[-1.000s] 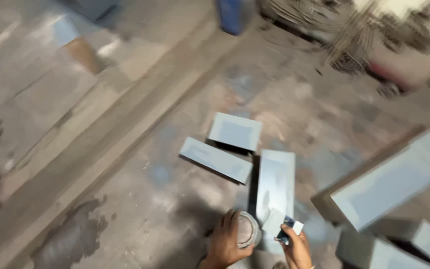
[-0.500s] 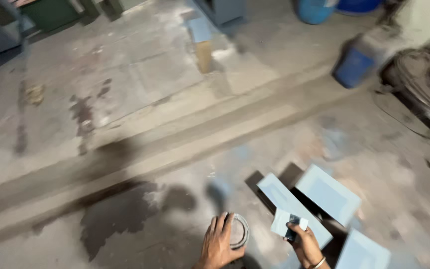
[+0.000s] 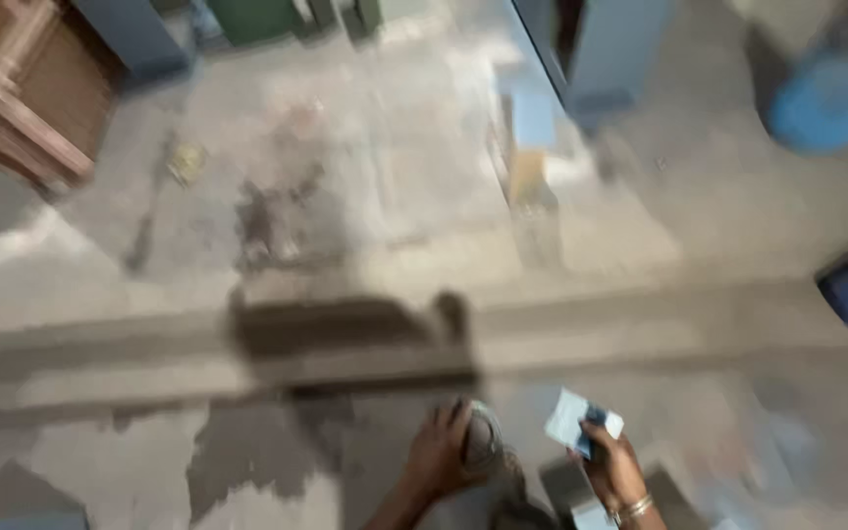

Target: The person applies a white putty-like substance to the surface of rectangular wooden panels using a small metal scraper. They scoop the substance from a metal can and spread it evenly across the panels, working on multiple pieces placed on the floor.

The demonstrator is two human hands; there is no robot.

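My left hand (image 3: 436, 458) grips a round grey tin (image 3: 484, 440) by its top, low in the frame. My right hand (image 3: 612, 466), with a bangle at the wrist, holds a small pale sheet (image 3: 573, 417) together with a dark little object pinched in the fingers. Both hands hover over a stained concrete floor (image 3: 365, 245). The picture is blurred by motion, so fine detail is lost.
A raised concrete strip (image 3: 247, 358) runs across the floor just beyond my hands. Wooden frames (image 3: 22, 98) stand at the far left, a grey cabinet (image 3: 606, 49) at the back, and blue containers (image 3: 826, 98) at the right edge.
The view has swung left and up: the grey painted panels have slid out of sight to the lower right. My hands keep the same hold on the tin and the sheet.
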